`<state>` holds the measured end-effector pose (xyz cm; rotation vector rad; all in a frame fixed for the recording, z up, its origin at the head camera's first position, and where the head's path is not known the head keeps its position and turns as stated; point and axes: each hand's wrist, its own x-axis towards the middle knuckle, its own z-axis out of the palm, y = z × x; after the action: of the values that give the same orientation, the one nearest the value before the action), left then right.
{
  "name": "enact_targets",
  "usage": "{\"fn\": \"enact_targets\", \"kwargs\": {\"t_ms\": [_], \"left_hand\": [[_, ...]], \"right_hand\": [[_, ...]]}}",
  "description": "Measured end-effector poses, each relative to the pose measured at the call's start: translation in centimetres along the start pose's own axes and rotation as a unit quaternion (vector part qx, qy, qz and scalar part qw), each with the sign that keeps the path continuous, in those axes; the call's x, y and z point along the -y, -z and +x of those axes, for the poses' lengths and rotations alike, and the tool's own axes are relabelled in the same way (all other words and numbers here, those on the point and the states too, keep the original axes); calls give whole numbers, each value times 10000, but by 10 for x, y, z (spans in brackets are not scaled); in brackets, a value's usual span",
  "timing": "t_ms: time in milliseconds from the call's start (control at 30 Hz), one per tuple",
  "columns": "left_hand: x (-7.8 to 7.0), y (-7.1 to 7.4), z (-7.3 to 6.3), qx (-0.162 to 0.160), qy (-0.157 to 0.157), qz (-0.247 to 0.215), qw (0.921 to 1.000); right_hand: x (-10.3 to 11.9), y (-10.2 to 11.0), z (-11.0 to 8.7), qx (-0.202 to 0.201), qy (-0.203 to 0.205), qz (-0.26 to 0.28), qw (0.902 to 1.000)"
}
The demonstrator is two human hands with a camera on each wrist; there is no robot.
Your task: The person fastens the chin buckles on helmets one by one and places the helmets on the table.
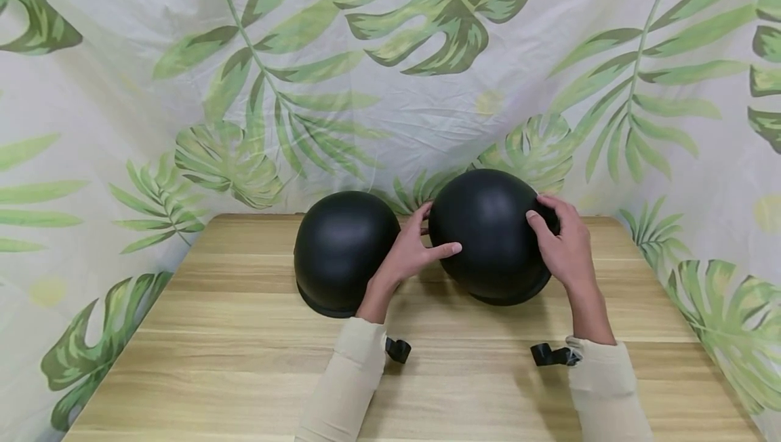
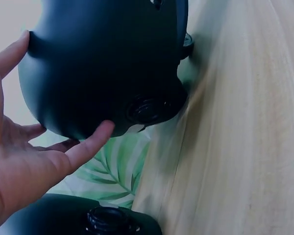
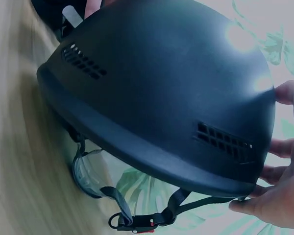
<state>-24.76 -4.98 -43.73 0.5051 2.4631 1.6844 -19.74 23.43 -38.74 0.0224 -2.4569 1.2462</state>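
Observation:
A black helmet is held between both hands, tilted and raised off the table in the wrist views. My left hand grips its left side, thumb toward the front and fingers reaching behind. On the opposite side, my right hand holds it with thumb and fingers spread around the shell. The right wrist view shows slotted vents and a dangling chin strap with a buckle. A second black helmet sits dome up on the table, just left of my left hand.
The wood-grain table reaches back to a hanging leaf-print cloth. Small black mounts stick out from both sleeve cuffs above the tabletop.

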Motion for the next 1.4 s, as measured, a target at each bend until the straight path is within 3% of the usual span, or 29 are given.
{"fn": "enact_targets", "kwargs": {"t_ms": [367,600,933,1133,1400], "left_hand": [[2,-9,2,-68,-32,-12,10000],[3,-9,1,-65,111,-168,9998],[-1,-16,2,35,430,-245,9988],[-2,-20,1,-149,439,-218,9987],[-1,-21,1,-322,224,-154,9991]], "right_hand": [[-8,2,4,641,-143,-153,9977],[-11,1,6,830,-91,-173,9964],[-15,1,6,1223,-443,-219,9913],[-21,2,7,1309,-646,40,9893],[-30,1,9,1429,-588,337,9874]]}}
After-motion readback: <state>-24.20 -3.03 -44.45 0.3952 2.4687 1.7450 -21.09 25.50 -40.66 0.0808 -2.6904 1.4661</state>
